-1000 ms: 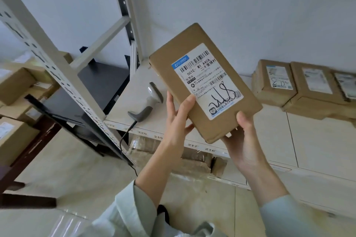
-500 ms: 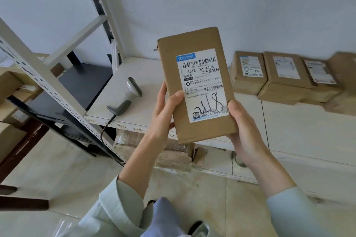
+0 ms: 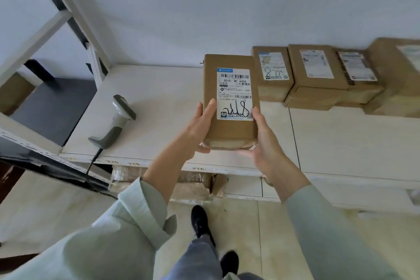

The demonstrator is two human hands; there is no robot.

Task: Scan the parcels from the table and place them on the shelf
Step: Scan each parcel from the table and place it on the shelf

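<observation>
A brown cardboard parcel (image 3: 229, 132) with a white shipping label, handwritten "218", lies flat over the white shelf board (image 3: 163, 102). My left hand (image 3: 197, 129) grips its near left corner, thumb on top. My right hand (image 3: 263, 141) holds the near right edge, fingers under the front. The parcel's far end sits just left of a row of several similar brown parcels (image 3: 316, 75) stacked along the wall. A grey handheld barcode scanner (image 3: 116, 120) lies on the shelf at the left, its cable hanging over the front edge.
White slotted shelf uprights (image 3: 75, 7) rise at the left. A lower shelf holds plastic-wrapped boxes (image 3: 193, 186). More brown boxes (image 3: 13, 91) sit at far left. My feet stand on the tiled floor (image 3: 238, 223) before the shelf.
Both hands have lowered the parcel from an upright, raised position down towards the shelf board, next to the row of parcels. The view has tilted downwards.
</observation>
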